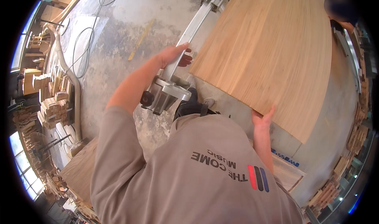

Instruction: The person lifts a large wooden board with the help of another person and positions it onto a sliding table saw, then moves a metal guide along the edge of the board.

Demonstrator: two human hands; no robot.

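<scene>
A large wooden panel (272,58) with straight grain spans from the far edge down to the right side of my body. My right hand (263,116) grips its near edge, thumb along the top and the other fingers mostly hidden beneath. My left hand (175,55) is round a long silver metal rail (194,25) to the left of the panel, fingertips showing on the rail's far side. At the rail's near end is a metal clamp-like head (167,93) with a black knob (147,99), close to my waist.
At the far right a person (341,11) stands by the panel's edge. Cables (92,30) lie on the stained concrete floor (126,34) at left. Stacked wood pieces (54,109) and a hose (75,90) line the left side; more wood stacks (333,176) are at right.
</scene>
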